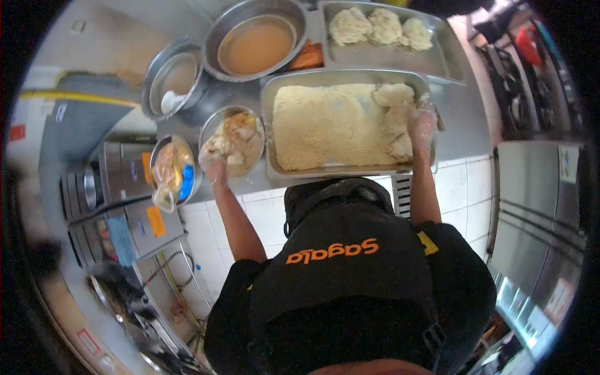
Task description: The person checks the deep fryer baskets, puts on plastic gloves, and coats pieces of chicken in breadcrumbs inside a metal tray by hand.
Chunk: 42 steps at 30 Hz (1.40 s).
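My left hand [215, 164], in a clear plastic glove, reaches into the near left side of a metal bowl [262, 147]. In that bowl lie pale, wet-looking pieces of raw meat [240, 130]. The fingers look bent in against a whitish lump; what they hold is not clear. My right hand [423, 128], also in a clear glove, lies at the right end of a large metal tray [344, 174] with its fingers stretched out. It is beside crumb-coated pieces [395, 112]. Tan crumbs [331, 128] cover most of the tray's bottom.
Behind the crumb tray, another metal tray [375, 57] holds pale, shaggy lumps [369, 27]. A wide basin of brownish liquid [257, 49] and a smaller basin [150, 84] with a white scoop [170, 100] stand left. A bowl [197, 181] with bagged food sits at the counter's near left edge.
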Each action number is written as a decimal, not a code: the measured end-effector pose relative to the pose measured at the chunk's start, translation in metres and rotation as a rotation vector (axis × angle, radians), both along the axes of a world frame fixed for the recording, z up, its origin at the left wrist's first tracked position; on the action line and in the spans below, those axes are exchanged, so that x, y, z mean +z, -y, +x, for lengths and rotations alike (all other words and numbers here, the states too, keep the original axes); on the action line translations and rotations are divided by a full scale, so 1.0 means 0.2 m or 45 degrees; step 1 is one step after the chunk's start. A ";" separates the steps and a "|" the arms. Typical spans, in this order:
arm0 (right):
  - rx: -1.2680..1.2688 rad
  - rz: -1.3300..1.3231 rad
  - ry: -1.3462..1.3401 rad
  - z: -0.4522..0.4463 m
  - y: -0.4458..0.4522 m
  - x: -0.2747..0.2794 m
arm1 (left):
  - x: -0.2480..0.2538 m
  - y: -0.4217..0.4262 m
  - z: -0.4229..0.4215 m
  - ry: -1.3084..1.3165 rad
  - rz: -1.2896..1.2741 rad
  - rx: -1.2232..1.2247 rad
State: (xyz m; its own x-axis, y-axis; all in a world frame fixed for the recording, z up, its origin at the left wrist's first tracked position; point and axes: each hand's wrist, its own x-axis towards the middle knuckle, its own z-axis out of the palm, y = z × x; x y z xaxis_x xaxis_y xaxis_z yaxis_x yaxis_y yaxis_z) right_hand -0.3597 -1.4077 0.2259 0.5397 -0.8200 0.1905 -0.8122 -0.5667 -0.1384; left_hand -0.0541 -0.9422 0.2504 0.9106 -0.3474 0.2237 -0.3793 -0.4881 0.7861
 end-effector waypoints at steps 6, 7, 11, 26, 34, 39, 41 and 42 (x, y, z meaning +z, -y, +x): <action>0.615 0.566 0.466 0.46 -0.30 -0.25 | 0.12 -0.05 0.02 0.372 0.790 0.090; 0.755 0.569 0.446 0.58 -0.40 -0.38 | 0.18 -0.02 0.01 0.295 0.765 0.080; 1.206 0.385 0.297 1.00 -0.80 -0.52 | 0.42 0.09 -0.05 0.117 0.335 -0.024; 0.699 0.446 0.126 0.76 -0.54 -0.20 | 0.31 0.77 -0.13 0.012 0.365 -0.580; 0.505 0.524 0.330 0.74 -0.41 -0.40 | 0.12 0.66 -0.21 0.271 0.290 -0.954; 0.486 0.191 0.053 0.88 -0.44 -0.67 | 0.45 0.49 -0.21 -0.251 0.722 -0.113; 0.806 0.390 -0.183 0.82 -0.47 -0.57 | 0.09 0.24 -0.03 -0.171 0.923 0.131; 0.968 0.481 -0.306 0.78 -0.47 -0.52 | -0.18 0.06 0.07 -0.004 0.893 -0.015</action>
State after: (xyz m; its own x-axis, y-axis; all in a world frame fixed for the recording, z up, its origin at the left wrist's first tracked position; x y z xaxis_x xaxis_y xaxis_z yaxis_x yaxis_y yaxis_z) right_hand -0.2045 -1.3145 0.1216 0.9553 -0.2081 -0.2099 -0.2654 -0.9164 -0.2996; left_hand -0.0399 -0.9546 0.2152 0.9063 -0.4185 -0.0594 -0.3858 -0.8764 0.2884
